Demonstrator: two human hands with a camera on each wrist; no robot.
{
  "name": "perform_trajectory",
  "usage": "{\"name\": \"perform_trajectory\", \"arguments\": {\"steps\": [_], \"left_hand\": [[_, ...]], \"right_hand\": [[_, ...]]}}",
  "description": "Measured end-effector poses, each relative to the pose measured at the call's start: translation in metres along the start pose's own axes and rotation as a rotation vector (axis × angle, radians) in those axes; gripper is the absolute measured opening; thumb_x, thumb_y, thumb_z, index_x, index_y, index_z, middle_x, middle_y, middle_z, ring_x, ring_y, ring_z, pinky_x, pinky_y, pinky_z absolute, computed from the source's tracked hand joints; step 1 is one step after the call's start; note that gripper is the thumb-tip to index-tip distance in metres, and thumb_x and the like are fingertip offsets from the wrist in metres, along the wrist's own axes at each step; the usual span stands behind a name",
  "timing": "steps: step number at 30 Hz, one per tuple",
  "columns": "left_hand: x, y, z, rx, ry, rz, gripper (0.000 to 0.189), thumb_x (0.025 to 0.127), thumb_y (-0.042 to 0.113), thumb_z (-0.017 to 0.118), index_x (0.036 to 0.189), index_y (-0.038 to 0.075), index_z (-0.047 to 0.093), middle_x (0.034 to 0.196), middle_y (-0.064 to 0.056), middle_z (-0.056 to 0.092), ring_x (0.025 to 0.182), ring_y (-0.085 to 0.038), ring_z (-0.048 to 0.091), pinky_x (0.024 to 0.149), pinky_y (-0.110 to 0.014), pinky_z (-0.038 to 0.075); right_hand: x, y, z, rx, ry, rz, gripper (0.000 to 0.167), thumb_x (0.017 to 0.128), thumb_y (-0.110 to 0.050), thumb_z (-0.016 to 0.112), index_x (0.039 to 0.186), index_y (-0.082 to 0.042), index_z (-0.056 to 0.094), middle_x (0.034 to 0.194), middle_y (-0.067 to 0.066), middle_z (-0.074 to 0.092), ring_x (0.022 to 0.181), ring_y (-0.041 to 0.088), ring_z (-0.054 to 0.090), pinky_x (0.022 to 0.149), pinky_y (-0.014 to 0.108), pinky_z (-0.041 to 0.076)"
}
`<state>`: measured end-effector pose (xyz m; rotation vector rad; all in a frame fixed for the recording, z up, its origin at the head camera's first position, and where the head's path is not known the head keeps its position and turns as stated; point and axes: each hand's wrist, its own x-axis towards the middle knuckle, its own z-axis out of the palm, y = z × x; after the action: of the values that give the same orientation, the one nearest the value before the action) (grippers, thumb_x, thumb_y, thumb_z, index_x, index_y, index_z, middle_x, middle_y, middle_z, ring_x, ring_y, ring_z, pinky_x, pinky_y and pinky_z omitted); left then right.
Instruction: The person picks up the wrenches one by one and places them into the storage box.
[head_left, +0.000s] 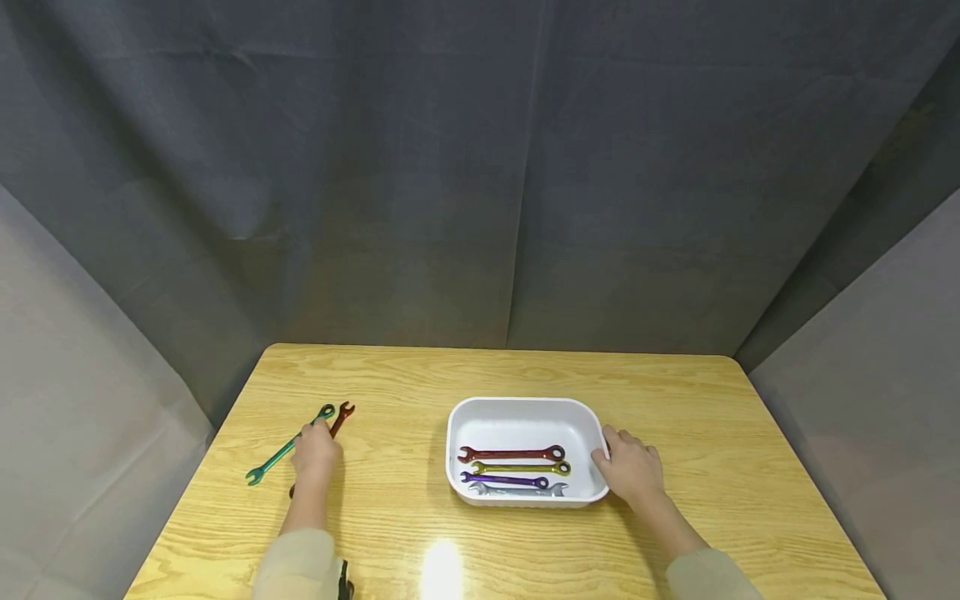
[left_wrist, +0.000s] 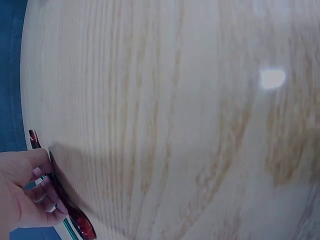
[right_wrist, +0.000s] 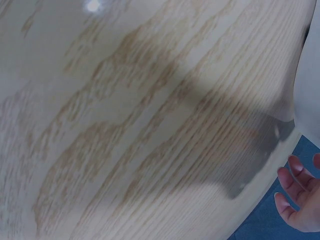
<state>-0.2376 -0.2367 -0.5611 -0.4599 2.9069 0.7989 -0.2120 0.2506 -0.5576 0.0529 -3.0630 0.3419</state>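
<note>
At the left of the table my left hand is on a red combination wrench. In the left wrist view, the thumb and fingers of that hand close about the middle of the wrench. A green wrench lies beside it, partly behind the hand. My right hand holds the right end of a white plastic tray, its thumb over the rim. Inside the tray lie a red wrench, a yellow wrench, a purple wrench and a silver wrench.
The wooden table has a dark curtain behind it and pale panels at both sides. Bare wood lies between the left-hand wrenches and the tray. Light glares off the table's front.
</note>
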Motion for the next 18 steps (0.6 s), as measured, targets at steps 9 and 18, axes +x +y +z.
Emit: {"name": "perform_trajectory", "arguments": {"steps": [9, 18], "left_hand": [[-0.0010, 0.0001, 0.0055, 0.002, 0.043, -0.002, 0.037, 0.084, 0.001, 0.053, 0.118, -0.010, 0.045, 0.115, -0.036, 0.045, 0.108, -0.053, 0.040, 0.077, -0.064, 0.042], [-0.0014, -0.0009, 0.0096, -0.013, 0.075, -0.003, 0.035, 0.083, 0.001, 0.054, 0.117, -0.006, 0.048, 0.110, -0.032, 0.048, 0.104, -0.051, 0.044, 0.076, -0.062, 0.043]], "right_hand": [[-0.0003, -0.0003, -0.0004, 0.003, -0.002, 0.000, 0.039, 0.086, -0.032, 0.048, 0.115, -0.006, 0.053, 0.097, 0.017, 0.060, 0.091, 0.040, 0.056, 0.077, 0.056, 0.040], [-0.0004, -0.0003, -0.0008, 0.006, -0.004, 0.000, 0.039, 0.086, -0.032, 0.048, 0.115, -0.006, 0.053, 0.097, 0.016, 0.060, 0.090, 0.040, 0.057, 0.076, 0.055, 0.040]]}}
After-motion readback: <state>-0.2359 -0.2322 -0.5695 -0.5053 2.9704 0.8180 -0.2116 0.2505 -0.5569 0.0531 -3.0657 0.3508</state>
